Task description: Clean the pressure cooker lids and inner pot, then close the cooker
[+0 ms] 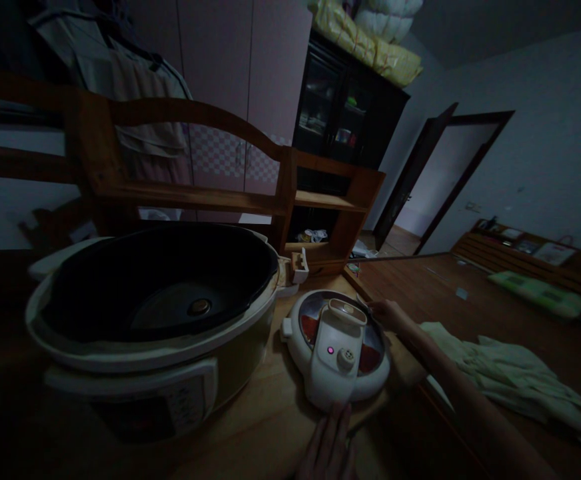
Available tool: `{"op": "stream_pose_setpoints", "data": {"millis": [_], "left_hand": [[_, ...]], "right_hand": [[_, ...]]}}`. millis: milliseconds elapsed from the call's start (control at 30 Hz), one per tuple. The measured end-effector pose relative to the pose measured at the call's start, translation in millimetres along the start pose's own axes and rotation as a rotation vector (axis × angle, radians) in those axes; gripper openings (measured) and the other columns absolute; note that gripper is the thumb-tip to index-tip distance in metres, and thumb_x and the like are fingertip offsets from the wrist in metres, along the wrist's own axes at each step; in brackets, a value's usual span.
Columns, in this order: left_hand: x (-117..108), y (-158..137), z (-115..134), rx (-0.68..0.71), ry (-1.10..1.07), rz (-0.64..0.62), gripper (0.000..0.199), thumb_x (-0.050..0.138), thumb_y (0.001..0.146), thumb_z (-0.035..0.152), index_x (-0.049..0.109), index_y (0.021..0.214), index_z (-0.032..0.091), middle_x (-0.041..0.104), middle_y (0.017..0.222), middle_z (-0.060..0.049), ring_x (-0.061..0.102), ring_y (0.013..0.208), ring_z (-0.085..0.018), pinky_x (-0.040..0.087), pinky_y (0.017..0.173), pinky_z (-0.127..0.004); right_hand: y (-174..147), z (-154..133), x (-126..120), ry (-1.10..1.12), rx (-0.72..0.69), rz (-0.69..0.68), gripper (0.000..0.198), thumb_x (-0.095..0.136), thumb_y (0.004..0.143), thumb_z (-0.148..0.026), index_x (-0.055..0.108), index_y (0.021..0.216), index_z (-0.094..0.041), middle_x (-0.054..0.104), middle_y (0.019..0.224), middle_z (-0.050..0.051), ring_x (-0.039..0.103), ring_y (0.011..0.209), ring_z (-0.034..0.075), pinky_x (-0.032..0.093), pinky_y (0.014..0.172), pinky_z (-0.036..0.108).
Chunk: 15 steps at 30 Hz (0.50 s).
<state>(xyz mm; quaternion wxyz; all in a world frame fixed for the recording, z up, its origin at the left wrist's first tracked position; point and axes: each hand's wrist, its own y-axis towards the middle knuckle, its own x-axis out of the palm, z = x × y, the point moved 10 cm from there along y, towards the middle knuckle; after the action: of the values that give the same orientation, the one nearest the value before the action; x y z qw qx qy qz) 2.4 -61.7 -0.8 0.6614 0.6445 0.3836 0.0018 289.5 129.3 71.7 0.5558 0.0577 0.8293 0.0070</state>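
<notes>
A white electric pressure cooker lid [338, 393] lies top side up on the wooden surface, with a raised handle, a steam valve and a small pink-lit dot. At its near end, my left hand [328, 443] has its fingers stretched out flat, fingertips touching the lid. My right hand [386, 315] reaches to the far right rim, its fingers closed at the edge; their undersides are hidden. Left of the lid stands the cooker body [235, 360], uncovered, with a dark inner pot [165, 310] in it and a control panel [145, 413] on its front.
A small white bracket [298, 267] sticks out from the cooker's right side. Behind rises a wooden headboard [200, 193] with a shelf [328, 200]. Pale clothing [505, 373] lies at right, and a door [415, 180] stands ajar beyond. The room is dim.
</notes>
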Motion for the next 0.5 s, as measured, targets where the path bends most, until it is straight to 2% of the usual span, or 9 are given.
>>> {"op": "stream_pose_setpoints", "data": {"millis": [133,300,400,500], "left_hand": [[-2.0,-0.1,-1.1,-0.006,-0.006,0.036,0.019,0.059,0.085,0.026,0.066,0.102,0.019,0.068,0.125,-0.011,0.059,0.123,-0.026,0.035,0.114,-0.04],[0.5,-2.2,-1.6,-0.033,0.006,0.086,0.017,0.059,0.085,0.025,0.066,0.099,0.019,0.067,0.127,-0.01,0.059,0.124,-0.024,0.042,0.108,-0.036],[7.7,-7.1,-2.2,-0.114,0.036,0.116,0.017,0.059,0.085,0.025,0.067,0.099,0.022,0.062,0.134,-0.006,0.058,0.124,-0.019,0.043,0.107,-0.031],[13.7,-12.4,0.8,-0.191,0.018,0.188,0.015,0.057,0.085,0.023,0.069,0.094,0.022,0.065,0.131,-0.004,0.059,0.124,-0.018,0.039,0.112,-0.032]], "right_hand": [[25.5,-1.0,6.4,-0.072,-0.003,0.011,0.027,0.055,0.084,-0.018,0.076,0.099,-0.011,0.073,0.076,0.005,0.067,0.073,0.017,0.045,0.065,0.021],[60.5,-14.6,17.0,-0.095,-0.033,-0.007,0.027,0.059,0.096,-0.036,0.069,0.106,-0.014,0.071,0.089,0.003,0.067,0.078,0.017,0.054,0.075,0.033],[80.1,-29.2,22.4,-0.098,-0.077,-0.037,0.028,0.059,0.096,-0.04,0.068,0.104,-0.015,0.07,0.093,0.003,0.067,0.08,0.017,0.055,0.076,0.034],[96.9,-51.0,28.6,-0.089,-0.147,-0.076,0.025,0.061,0.096,-0.038,0.068,0.102,-0.015,0.07,0.097,0.003,0.067,0.083,0.016,0.056,0.077,0.034]]}}
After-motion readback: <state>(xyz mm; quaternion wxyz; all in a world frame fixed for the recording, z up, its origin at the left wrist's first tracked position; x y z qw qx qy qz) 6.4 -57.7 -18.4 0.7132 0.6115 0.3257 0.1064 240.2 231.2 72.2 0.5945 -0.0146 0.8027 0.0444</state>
